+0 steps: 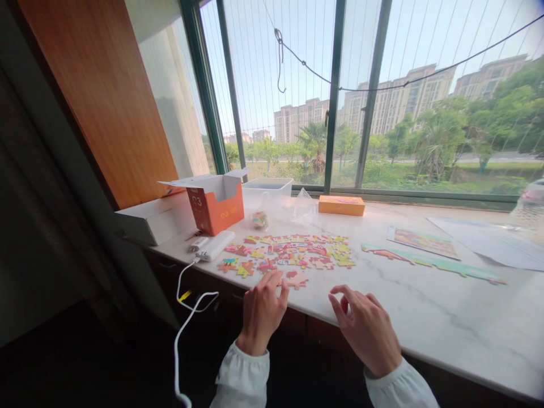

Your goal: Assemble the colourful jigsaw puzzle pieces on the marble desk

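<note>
Head view: loose puzzle pieces (297, 248) lay spread on the tabletop (459, 317), just ahead of the left hand (263, 309). Left grip: fingertips at the nearest pieces; couldn't tell if pinching. Right hand (368, 326) hovered near the front edge, thumb and forefinger slightly apart, nothing visible between. Near-edge pieces likely needed light, flat sliding inward; checking colours against the joined strip (440, 264) seemed sensible.

Orange box (217, 208): "3" on two sides, preceding character unclear.
</note>
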A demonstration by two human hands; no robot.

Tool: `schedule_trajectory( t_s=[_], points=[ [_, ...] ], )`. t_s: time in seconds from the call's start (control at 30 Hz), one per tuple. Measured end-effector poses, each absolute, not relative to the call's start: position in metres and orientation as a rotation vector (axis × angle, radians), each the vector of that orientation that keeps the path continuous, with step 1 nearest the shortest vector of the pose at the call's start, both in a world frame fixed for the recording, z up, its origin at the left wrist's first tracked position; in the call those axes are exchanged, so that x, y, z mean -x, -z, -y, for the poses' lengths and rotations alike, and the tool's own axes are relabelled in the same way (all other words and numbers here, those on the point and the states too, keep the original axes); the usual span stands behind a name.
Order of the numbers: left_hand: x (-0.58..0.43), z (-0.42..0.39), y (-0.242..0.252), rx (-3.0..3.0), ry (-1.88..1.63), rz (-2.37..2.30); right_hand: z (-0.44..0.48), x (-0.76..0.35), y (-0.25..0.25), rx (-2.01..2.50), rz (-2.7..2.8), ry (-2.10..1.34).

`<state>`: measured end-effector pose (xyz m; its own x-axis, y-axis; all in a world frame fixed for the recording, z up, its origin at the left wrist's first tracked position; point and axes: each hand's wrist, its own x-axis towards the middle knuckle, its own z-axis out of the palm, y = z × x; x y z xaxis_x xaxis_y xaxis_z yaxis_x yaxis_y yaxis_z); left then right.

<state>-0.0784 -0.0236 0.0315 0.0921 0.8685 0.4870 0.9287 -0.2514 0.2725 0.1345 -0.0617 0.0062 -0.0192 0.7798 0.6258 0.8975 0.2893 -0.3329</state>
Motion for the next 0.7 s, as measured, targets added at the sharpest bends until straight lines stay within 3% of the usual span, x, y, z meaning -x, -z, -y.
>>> schedule_trajectory(
  t_s=[0.27,0.7],
  points=[
    [0.068,-0.005,-0.052,2.281,0.592,1.900,0.062,-0.135,-0.008,1.541,1.813,0.148],
    [0.064,0.003,-0.042,2.218,0.593,1.897,0.060,-0.135,-0.006,1.521,1.825,0.168]
  ],
)
